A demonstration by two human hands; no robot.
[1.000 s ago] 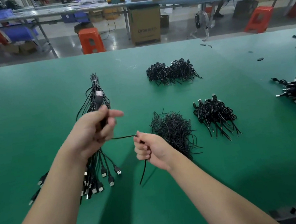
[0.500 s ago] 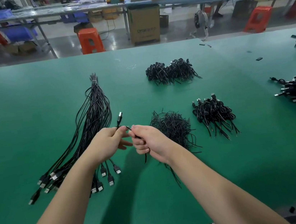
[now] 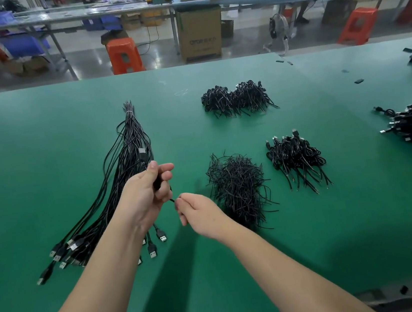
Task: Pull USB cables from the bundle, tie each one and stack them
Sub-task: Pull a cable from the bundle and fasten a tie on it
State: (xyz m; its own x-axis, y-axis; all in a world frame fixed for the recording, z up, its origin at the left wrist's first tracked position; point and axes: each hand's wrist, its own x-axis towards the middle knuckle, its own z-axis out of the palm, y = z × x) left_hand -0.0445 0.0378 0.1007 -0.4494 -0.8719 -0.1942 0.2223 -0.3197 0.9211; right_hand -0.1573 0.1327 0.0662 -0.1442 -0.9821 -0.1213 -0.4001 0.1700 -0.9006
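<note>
while the left hand [image 3: 146, 189] curls its fingers round a folded black usb cable [image 3: 157, 183], the right hand [image 3: 198, 213] pinches the cable's thin free end just beside it, both raised over the green table mat [image 3: 42, 151]. left of and beneath the hands lies the long bundle of black usb cables [image 3: 130, 145], bound at its far tip, plugs fanned toward the near left. right of the hands, a loose heap of thin black wire ties [image 3: 238, 191]; farther right, a stack of tied black cables [image 3: 295, 157]; a second tied pile [image 3: 236, 98] lies at the far side.
</note>
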